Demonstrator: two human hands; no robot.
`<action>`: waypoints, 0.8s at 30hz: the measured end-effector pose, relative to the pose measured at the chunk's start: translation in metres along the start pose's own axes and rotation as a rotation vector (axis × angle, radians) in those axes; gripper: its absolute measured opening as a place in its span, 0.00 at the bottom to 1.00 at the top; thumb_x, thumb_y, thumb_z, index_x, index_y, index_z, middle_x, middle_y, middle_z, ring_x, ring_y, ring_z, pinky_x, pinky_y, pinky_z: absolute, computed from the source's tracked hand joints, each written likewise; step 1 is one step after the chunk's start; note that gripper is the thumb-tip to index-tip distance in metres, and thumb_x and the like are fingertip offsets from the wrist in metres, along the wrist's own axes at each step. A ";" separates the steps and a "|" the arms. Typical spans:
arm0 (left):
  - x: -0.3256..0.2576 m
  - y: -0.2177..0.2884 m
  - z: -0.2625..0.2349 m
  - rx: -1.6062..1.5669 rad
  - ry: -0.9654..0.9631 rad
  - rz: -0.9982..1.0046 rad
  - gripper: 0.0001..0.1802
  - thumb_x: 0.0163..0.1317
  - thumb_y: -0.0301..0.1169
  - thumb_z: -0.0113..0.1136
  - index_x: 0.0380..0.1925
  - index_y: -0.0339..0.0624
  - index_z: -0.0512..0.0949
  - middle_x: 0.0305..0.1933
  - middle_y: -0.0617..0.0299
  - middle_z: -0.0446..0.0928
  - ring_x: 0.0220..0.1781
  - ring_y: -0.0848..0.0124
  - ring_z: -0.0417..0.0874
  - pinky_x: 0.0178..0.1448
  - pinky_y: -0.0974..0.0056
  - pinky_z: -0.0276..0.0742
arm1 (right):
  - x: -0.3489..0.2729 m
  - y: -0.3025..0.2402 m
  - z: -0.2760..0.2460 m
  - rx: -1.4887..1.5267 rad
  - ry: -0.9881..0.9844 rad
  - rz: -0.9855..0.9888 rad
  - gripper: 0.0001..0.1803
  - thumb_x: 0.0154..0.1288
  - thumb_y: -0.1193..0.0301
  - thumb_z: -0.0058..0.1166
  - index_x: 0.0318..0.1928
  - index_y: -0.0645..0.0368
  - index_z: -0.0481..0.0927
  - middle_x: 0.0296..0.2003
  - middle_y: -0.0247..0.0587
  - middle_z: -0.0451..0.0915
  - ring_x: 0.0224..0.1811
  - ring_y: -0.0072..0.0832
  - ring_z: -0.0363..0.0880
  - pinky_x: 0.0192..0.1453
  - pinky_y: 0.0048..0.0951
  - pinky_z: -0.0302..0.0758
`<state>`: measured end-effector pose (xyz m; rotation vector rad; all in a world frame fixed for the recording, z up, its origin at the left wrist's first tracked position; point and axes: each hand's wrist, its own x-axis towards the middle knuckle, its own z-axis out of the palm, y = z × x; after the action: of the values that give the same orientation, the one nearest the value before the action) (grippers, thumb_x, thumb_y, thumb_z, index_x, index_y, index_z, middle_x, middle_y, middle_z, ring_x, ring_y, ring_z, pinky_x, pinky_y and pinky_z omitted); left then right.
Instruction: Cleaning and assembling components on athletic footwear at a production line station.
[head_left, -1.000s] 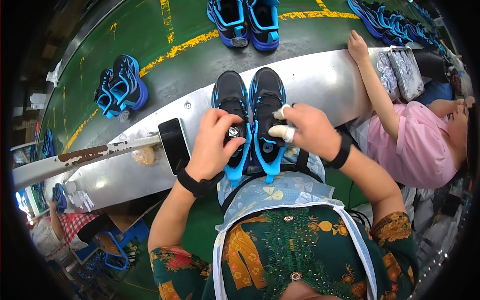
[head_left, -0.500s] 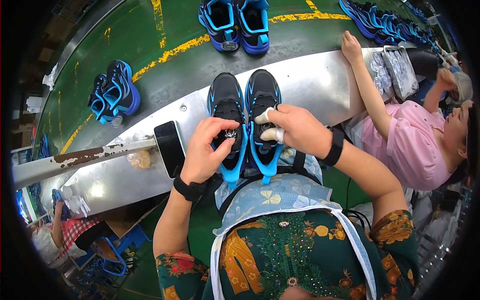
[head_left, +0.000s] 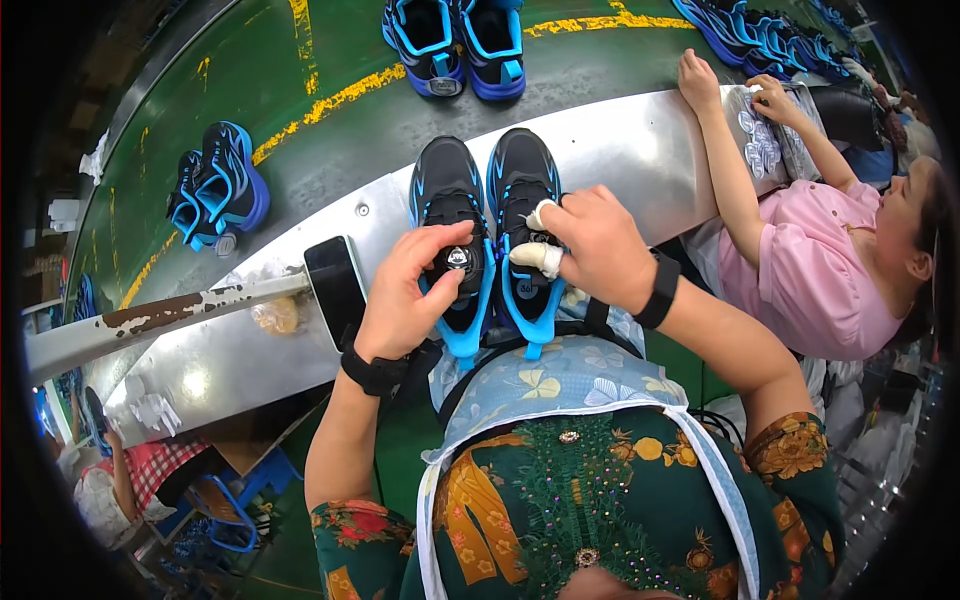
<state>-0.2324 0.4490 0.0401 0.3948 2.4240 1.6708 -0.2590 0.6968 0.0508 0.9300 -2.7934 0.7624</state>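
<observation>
Working on a pair of black-and-blue shoes that stand side by side at the near edge of the metal worktop (head_left: 640,150), toes pointing away, the person seems to be at the fastening or checking stage of each shoe's tongue. The left hand (head_left: 410,300) curls around the left shoe (head_left: 450,230), thumb and fingers pinched at the small round dial on its tongue, wrist bent inward with a black band on it. The right hand (head_left: 600,250) rests on the right shoe (head_left: 520,220), closed loosely over the tongue area, two fingertips wrapped in white tape. Judged from this, the next move calls for a small, steady twist or press at the dial while the other hand keeps its shoe from sliding. Both forearms come up from below, elbows wide. A black phone (head_left: 335,285) lies just left of the shoes, and a co-worker in pink (head_left: 810,270) handles small packets further right.
</observation>
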 end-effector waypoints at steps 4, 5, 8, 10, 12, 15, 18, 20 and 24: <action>0.005 0.004 -0.004 0.007 -0.057 -0.069 0.23 0.51 0.22 0.61 0.52 0.42 0.80 0.47 0.61 0.78 0.42 0.73 0.73 0.46 0.70 0.68 | -0.002 0.005 -0.007 0.351 -0.250 0.120 0.19 0.54 0.59 0.67 0.42 0.56 0.80 0.25 0.39 0.74 0.32 0.37 0.74 0.38 0.35 0.66; 0.005 0.005 -0.002 0.008 -0.061 -0.069 0.23 0.51 0.22 0.61 0.52 0.42 0.80 0.47 0.61 0.78 0.42 0.73 0.73 0.46 0.70 0.68 | -0.002 0.002 -0.003 0.199 -0.151 0.067 0.19 0.54 0.59 0.67 0.41 0.56 0.80 0.25 0.39 0.74 0.32 0.38 0.73 0.38 0.35 0.66; 0.007 0.007 0.004 0.014 -0.046 -0.048 0.23 0.50 0.23 0.63 0.50 0.42 0.80 0.46 0.62 0.77 0.40 0.73 0.72 0.45 0.70 0.67 | -0.006 0.001 0.004 -0.006 0.023 0.007 0.18 0.53 0.58 0.67 0.39 0.56 0.79 0.24 0.39 0.74 0.31 0.38 0.73 0.39 0.36 0.66; 0.007 0.006 0.007 0.045 0.019 -0.045 0.23 0.49 0.24 0.66 0.49 0.42 0.80 0.45 0.63 0.77 0.39 0.74 0.70 0.45 0.70 0.67 | -0.007 0.003 0.004 0.027 0.023 0.032 0.18 0.53 0.58 0.67 0.36 0.56 0.78 0.24 0.40 0.74 0.31 0.39 0.73 0.39 0.36 0.66; 0.008 0.004 0.008 0.091 0.043 -0.030 0.23 0.48 0.25 0.67 0.48 0.43 0.80 0.45 0.63 0.76 0.38 0.74 0.69 0.45 0.70 0.68 | -0.004 0.011 -0.001 0.066 -0.054 0.052 0.18 0.54 0.59 0.67 0.40 0.56 0.80 0.25 0.40 0.74 0.31 0.39 0.73 0.38 0.35 0.66; 0.011 0.004 0.011 0.150 0.051 -0.068 0.22 0.49 0.23 0.65 0.49 0.41 0.80 0.45 0.63 0.76 0.38 0.74 0.68 0.46 0.71 0.68 | 0.000 0.011 -0.009 0.220 -0.249 0.009 0.21 0.55 0.61 0.66 0.47 0.56 0.80 0.23 0.36 0.72 0.30 0.39 0.74 0.37 0.37 0.69; 0.016 0.002 0.004 0.054 -0.010 -0.077 0.20 0.52 0.22 0.64 0.48 0.40 0.80 0.44 0.60 0.78 0.39 0.70 0.74 0.46 0.68 0.70 | -0.018 0.006 0.006 0.075 0.039 0.015 0.20 0.54 0.62 0.66 0.46 0.56 0.81 0.23 0.36 0.72 0.30 0.38 0.73 0.37 0.36 0.69; 0.015 0.000 0.005 -0.047 -0.023 -0.091 0.20 0.52 0.21 0.62 0.49 0.39 0.79 0.43 0.60 0.79 0.38 0.71 0.74 0.45 0.68 0.70 | -0.025 0.005 0.015 0.083 0.129 0.053 0.18 0.53 0.62 0.67 0.43 0.56 0.81 0.24 0.37 0.72 0.29 0.36 0.73 0.37 0.36 0.68; 0.008 0.037 0.017 0.110 0.160 -0.144 0.17 0.58 0.21 0.60 0.49 0.36 0.78 0.44 0.61 0.78 0.38 0.77 0.73 0.43 0.72 0.70 | -0.012 0.018 -0.005 0.593 -0.201 0.360 0.20 0.59 0.63 0.66 0.48 0.61 0.79 0.34 0.45 0.82 0.33 0.38 0.81 0.41 0.34 0.75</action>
<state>-0.2309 0.4792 0.0685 0.1002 2.5960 1.5692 -0.2604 0.7180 0.0442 0.5807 -2.9973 1.7017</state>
